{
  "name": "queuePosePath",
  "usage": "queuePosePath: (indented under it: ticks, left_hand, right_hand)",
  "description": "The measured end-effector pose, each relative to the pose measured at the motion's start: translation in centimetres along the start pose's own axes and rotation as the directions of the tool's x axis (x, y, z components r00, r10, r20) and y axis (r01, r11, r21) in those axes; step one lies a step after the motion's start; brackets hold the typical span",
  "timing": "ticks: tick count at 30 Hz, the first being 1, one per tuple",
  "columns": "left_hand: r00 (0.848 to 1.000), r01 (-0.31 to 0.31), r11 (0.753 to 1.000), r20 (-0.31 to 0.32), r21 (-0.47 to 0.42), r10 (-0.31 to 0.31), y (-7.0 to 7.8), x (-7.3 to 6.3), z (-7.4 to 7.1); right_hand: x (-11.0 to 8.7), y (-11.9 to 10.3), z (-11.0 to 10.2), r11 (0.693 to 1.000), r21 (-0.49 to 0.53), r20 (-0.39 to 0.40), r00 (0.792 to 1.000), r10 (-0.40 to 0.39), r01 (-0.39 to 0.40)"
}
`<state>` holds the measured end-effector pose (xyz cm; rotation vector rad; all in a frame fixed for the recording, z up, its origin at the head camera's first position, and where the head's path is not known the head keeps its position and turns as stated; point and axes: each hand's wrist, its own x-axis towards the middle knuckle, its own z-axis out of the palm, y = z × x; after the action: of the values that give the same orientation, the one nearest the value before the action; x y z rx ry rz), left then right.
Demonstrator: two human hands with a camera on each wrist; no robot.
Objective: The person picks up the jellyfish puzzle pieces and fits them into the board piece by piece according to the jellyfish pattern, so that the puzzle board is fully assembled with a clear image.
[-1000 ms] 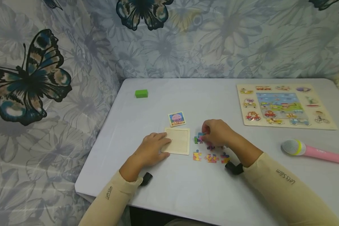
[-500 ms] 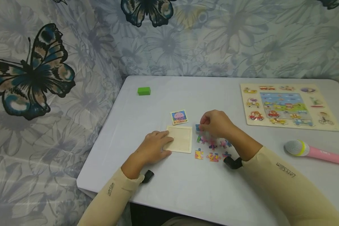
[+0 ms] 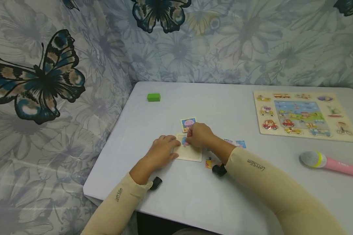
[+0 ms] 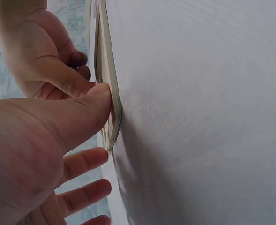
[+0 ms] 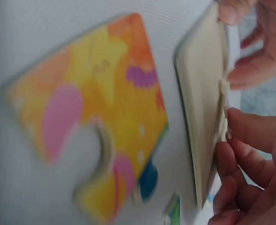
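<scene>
My left hand (image 3: 161, 149) rests at the left edge of a small square wooden puzzle tray (image 3: 195, 156), its thumb (image 4: 98, 105) pressing the rim and its other fingers spread. Over the tray's upper part, my right hand (image 3: 199, 135) pinches a blue jigsaw piece (image 3: 183, 141) between thumb and fingers. In the right wrist view, the edge of that piece (image 5: 223, 108) shows close to the tray's surface. Just beyond the tray lies a small picture card (image 3: 188, 122) with a pink figure, partly covered by the right hand. A yellow-orange jigsaw piece (image 5: 128, 70) looms large in the right wrist view.
Several other loose jigsaw pieces (image 3: 240, 144) lie right of the tray, partly hidden under the right forearm. A large vehicle puzzle board (image 3: 306, 134) is at the back right, with a pink toy microphone (image 3: 341, 165) before it. A green block (image 3: 154, 97) sits at the far left.
My right hand has picked up the blue jigsaw piece from among the loose ones and moved left with it over the tray. The left hand stays at the tray's edge.
</scene>
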<state>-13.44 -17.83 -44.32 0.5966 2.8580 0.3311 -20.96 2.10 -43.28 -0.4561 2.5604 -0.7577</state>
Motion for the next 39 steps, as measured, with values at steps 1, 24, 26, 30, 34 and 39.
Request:
queuePosePath:
  ticks: [1,24,26,30,34,39]
  left_hand:
    - [1.000,0.006,1.000,-0.002,-0.001,-0.006,0.0,0.0,-0.1]
    - [0.996,-0.031,0.990,0.083,0.140,0.019,0.2,0.3,-0.6]
    - [0.995,-0.034,0.991,0.093,0.128,0.022,0.3,0.3,-0.6]
    - [0.993,-0.053,0.993,0.107,0.107,0.042,0.4,0.3,-0.5]
    - [0.992,-0.070,0.992,0.110,0.108,0.058,0.6,0.2,-0.7]
    - [0.990,-0.089,0.989,0.118,0.120,0.075,1.0,0.2,-0.9]
  right_hand:
    - [0.2,-0.2,0.2,1.000,-0.026,-0.006,1.000,-0.014,0.014]
    - [-2.0,2.2,-4.7,0.972,-0.234,-0.122,0.992,-0.028,-0.001]
    - [-3.1,3.5,-5.8,0.967,-0.252,-0.076,0.997,0.006,-0.025]
    - [-4.9,5.7,-7.1,0.964,-0.254,-0.012,0.997,0.080,-0.080]
    - [-6.2,7.4,-7.2,0.961,-0.251,0.024,0.991,0.128,-0.118]
    - [-7.2,8.4,-6.0,0.952,-0.289,0.019,0.994,0.107,-0.097]
